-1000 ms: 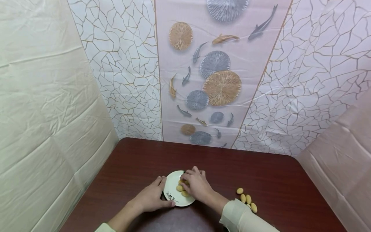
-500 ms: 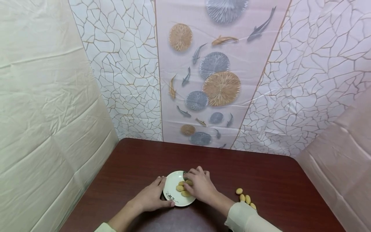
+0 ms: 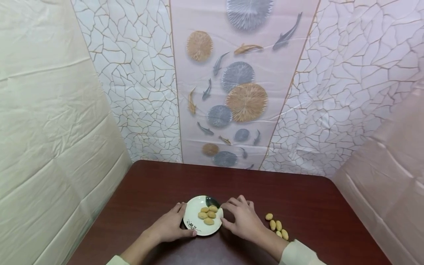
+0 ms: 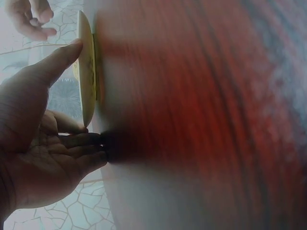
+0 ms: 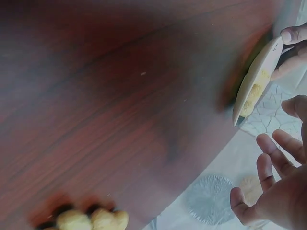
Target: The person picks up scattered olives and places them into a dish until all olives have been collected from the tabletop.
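Nuggets [image 3: 211, 215] lie on the plate [image 3: 190, 211], perhaps five others [image 3: 279, 225] to its right.

The left hand [image 3: 168, 225] is spread, the right hand [image 3: 244, 221] loosely curved

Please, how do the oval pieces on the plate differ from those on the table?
Plate pieces lie on the pale plate; table pieces lie on the dark red table. Plate pieces form a compact cluster; table pieces, a longer trail. Both groups are yellowish; five pieces show in each.
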### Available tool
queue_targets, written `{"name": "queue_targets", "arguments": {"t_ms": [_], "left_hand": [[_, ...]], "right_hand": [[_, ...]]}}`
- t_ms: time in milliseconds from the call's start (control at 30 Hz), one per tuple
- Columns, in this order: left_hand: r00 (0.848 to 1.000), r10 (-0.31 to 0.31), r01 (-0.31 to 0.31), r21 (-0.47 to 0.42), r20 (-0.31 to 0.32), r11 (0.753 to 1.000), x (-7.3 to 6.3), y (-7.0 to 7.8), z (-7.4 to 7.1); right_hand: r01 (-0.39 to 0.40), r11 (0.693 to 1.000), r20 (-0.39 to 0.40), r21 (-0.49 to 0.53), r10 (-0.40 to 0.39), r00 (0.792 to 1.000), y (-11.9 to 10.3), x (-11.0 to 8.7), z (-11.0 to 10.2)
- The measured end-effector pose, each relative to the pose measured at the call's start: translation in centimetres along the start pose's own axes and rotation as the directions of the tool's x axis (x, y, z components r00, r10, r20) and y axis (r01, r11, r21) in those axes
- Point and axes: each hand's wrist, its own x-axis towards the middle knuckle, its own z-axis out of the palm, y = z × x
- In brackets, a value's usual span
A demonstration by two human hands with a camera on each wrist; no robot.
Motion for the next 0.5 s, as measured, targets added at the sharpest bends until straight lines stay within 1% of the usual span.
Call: {"name": "queue_targets", "arguments": {"t_ms": [133, 300, 500], "left_hand": [[1.000, -0.006, 0.006, -0.006, 0.008, 1.000, 0.0, 0.0, -0.1], [1.000, -0.012, 0.012, -0.007, 0.012, 1.000, -0.2, 0.2, -0.1], [1.000, -0.016, 0.017, -0.010, 0.014, 1.000, -0.2, 0.5, -0.3]], "right_hand": [[-0.024, 0.999, -0.017, -0.024, 0.023, 1.000, 0.7, -1.2, -0.6], [-0.043, 0.997, -0.079, -0.070, 0.038, 0.996, 1.8, -2.8, -1.5], [-0.078, 0.991, -0.155, -0.109, 0.061, 0.986, 3.5, -5.0, -3.0]]}}
